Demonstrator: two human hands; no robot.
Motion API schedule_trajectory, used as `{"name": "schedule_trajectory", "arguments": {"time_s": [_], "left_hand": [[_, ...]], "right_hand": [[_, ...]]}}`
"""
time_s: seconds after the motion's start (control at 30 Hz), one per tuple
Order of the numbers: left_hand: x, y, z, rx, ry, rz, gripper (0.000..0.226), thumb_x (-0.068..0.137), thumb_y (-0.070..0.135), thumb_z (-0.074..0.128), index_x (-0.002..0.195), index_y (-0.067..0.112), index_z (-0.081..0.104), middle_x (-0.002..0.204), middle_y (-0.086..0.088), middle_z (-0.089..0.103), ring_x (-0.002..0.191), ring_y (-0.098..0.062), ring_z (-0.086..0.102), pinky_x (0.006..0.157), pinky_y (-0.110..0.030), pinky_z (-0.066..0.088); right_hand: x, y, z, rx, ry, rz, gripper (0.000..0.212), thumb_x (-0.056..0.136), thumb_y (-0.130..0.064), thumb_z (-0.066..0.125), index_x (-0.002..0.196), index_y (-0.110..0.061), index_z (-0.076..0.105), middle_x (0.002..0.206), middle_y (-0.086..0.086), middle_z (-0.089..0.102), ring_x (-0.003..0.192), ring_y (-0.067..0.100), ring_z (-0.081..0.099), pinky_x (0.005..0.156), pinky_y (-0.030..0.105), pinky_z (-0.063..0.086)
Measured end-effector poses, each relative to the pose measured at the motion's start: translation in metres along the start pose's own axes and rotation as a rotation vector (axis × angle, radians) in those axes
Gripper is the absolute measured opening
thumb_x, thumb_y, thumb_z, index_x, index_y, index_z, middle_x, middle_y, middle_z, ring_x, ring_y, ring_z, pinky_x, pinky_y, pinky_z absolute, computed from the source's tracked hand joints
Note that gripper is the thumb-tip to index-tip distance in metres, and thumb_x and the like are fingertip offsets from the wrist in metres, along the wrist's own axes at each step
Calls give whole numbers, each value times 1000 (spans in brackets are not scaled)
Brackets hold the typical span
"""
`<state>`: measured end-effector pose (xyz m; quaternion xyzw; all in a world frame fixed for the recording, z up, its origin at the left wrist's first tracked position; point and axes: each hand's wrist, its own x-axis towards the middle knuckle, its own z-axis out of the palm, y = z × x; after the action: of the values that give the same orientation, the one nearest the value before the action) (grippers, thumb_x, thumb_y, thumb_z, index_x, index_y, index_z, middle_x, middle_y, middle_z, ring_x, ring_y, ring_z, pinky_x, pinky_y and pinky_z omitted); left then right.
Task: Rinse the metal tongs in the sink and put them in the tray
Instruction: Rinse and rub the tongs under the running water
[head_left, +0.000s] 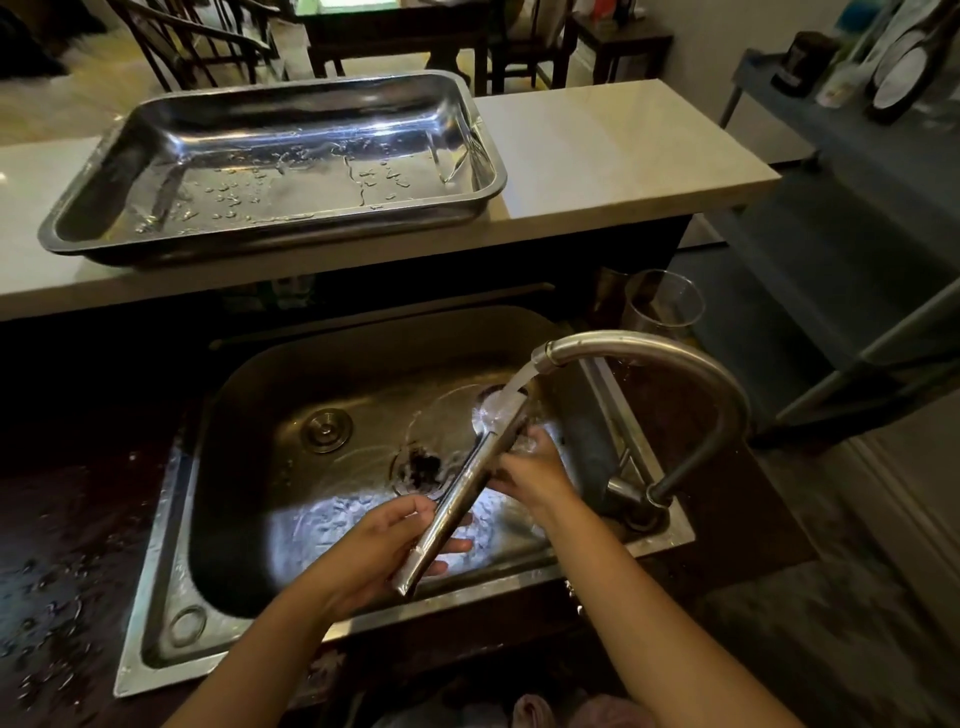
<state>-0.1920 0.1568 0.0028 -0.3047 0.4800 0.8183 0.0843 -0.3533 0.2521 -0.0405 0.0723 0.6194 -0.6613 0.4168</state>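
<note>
While left hand (387, 540) & right hand (535, 470) grip them, tongs (460, 493) slant diag., tips up-right under faucet (649, 358) stream.

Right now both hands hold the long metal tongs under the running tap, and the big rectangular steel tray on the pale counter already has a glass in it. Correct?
Not quite. The rectangular steel tray holds only water droplets; the clear glass stands behind the curved tap. The head view shows it. Left hand and right hand do hold the long metal tongs under the stream.
</note>
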Motion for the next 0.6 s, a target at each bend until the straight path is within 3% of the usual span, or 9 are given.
{"name": "schedule_trajectory", "arguments": {"time_s": [0.07,0.13,0.2,0.23,0.3,0.4,0.5,0.6], "left_hand": [[-2,5,2,-14,4,0,14,94,9,41,87,4,51,110,-15,70,91,-27,71,57,-24,58],[-3,9,1,1,-10,-3,15,94,11,42,84,6,52,109,-14,71,92,-26,71,57,-23,58],[-4,11,-1,20,-24,0,16,94,13,42,86,7,53,110,-14,71,94,-25,70,58,-23,57],[-5,11,-3,19,-26,4,16,94,13,41,86,7,54,110,-14,70,95,-24,70,58,-22,57],[-6,14,-8,16,-14,17,17,94,13,41,85,7,54,111,-13,71,95,-22,70,57,-22,57],[-10,18,-17,-20,6,45,15,89,17,45,89,5,53,109,-13,71,87,-17,70,55,-21,56],[-12,20,-21,14,2,52,19,88,19,45,97,3,51,102,-8,74,81,-13,70,55,-20,56],[-10,21,-20,54,2,44,17,93,14,40,96,2,52,105,-10,73,82,-13,71,57,-20,56]], "right_hand": [[4,-2,0,-62,83,-24,34,83,-4,65,108,-19,48,101,14,66,75,24,69,47,25,56],[8,-10,-2,-183,194,-65,4,90,-15,58,91,-18,55,101,16,67,77,28,70,50,29,56],[13,-22,-6,-235,251,-72,23,95,-16,47,74,-17,54,106,25,66,77,35,68,52,35,58],[14,-28,-6,-219,225,-71,25,97,-15,43,75,-14,55,109,28,65,75,36,67,51,36,59],[14,-34,-6,-264,160,-86,21,98,-19,42,98,-6,58,116,28,62,82,38,67,66,40,59],[11,-34,-14,-740,180,-323,38,96,-19,43,133,-19,46,140,10,49,121,27,51,93,39,46],[-4,-27,-17,-1166,66,-694,49,88,-4,46,135,-19,46,149,1,37,141,20,25,112,35,24],[-17,-20,-15,-1331,-195,-952,45,82,4,48,122,-11,60,132,9,58,132,25,42,113,37,23]]}}
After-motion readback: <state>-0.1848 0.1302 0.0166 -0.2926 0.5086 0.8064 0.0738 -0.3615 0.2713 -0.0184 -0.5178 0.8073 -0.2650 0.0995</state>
